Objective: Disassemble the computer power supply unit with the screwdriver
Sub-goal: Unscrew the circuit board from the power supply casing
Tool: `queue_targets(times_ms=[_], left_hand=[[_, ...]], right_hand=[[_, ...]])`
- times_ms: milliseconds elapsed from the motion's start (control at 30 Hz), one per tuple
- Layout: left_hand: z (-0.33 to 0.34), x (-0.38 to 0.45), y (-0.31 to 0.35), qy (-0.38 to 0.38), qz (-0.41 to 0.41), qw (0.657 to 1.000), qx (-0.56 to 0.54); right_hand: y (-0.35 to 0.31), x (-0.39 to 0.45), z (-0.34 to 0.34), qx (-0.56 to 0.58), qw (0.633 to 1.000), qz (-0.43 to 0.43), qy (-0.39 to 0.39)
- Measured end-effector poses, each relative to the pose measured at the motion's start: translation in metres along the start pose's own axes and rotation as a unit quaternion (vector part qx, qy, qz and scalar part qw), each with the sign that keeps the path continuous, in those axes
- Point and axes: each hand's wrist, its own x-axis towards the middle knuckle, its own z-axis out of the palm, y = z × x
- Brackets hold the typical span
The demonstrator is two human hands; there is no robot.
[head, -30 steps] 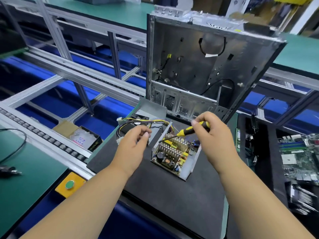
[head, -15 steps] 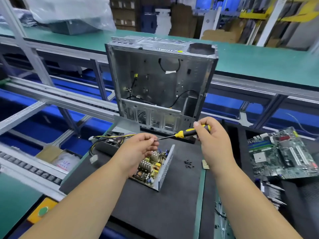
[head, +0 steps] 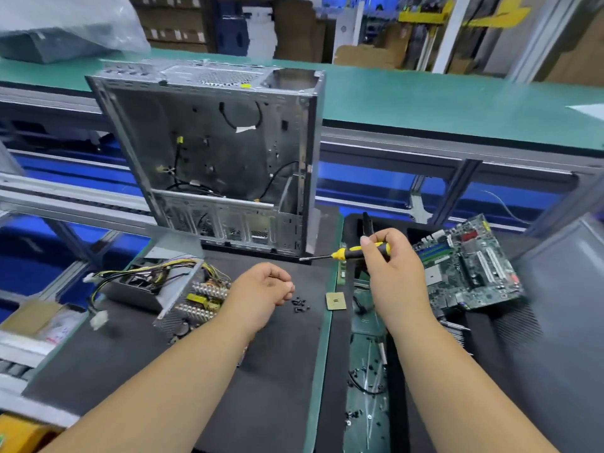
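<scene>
The opened power supply unit (head: 192, 300) lies on the black mat (head: 274, 371) at the left, its circuit board and heat sinks exposed. Its grey cover (head: 147, 282) with the yellow and black wire bundle sits just behind it. My left hand (head: 261, 294) hovers to the right of the unit, directly beside a small pile of black screws (head: 300, 305). Its fingers are curled with the thumb against the fingertips, and whatever is between them is hidden. My right hand (head: 389, 269) grips the yellow and black screwdriver (head: 346, 254), held level in the air with its tip pointing left.
An empty metal computer case (head: 209, 152) stands upright behind the mat. A CPU chip (head: 335, 301) lies near the screws. A motherboard (head: 470, 266) rests at the right, above a green strip (head: 367, 387) strewn with screws and cables. Conveyor rails run along the left.
My left hand has left the screwdriver tip and moved right and down to the screw pile. My right hand with the screwdriver has shifted right. The view has swung right.
</scene>
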Motion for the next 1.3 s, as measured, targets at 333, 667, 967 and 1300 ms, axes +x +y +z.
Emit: queue_targets(times_ms=[333,667,967,1300], left_hand=[[0.054,0.034,-0.045,0.019,0.08,0.911,0.404],[0.067,0.043,-0.058,0.034,0.031,0.904,0.426],[0.036,0.017,-0.013,0.037,0.173,0.917,0.356],[-0.097,0.012,-0.022,0.173,0.05,0.928,0.325]], right_hand=[[0.028,0.008,-0.01,-0.018,0.999,0.028,-0.011],[0.04,0.01,-0.016,-0.013,0.998,0.058,-0.024],[0.033,0.012,-0.011,0.036,0.998,0.054,-0.015],[0.015,0.02,0.03,0.179,0.982,0.047,-0.032]])
